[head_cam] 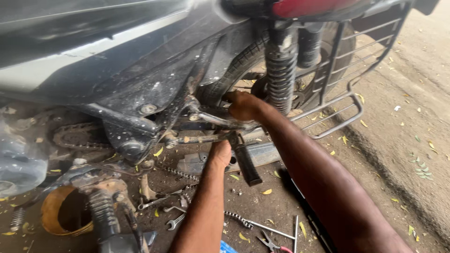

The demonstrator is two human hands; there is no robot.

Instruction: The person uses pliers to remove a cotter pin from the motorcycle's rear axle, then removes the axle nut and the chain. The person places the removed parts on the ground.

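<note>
Under the motorcycle [140, 56], my left hand [219, 154] reaches behind the footpeg [244, 161], grip hidden; my right hand [243, 107] grasps the frame tube [211, 119] beside the tyre [234, 65]

Layout under the motorcycle's rear, head view.

Rear wheel [243, 61] sits at 12 o'clock, shock absorber [281, 70] in front of it, guard rack [342, 100] at 2 o'clock beside it. Right hand [243, 105] lies at centre against the frame tube [213, 119], just left of the shock absorber. Left hand [220, 153] is directly below it, touching the footrest [244, 161] on its left side. Drive chain [77, 136] runs at 9 o'clock. On the ground [398, 154]: loose chain [236, 218] and spanners [174, 221] at 6 o'clock, pliers [272, 243] right of them, spring [101, 211] and ring [54, 211] at 7 to 8 o'clock.
</note>
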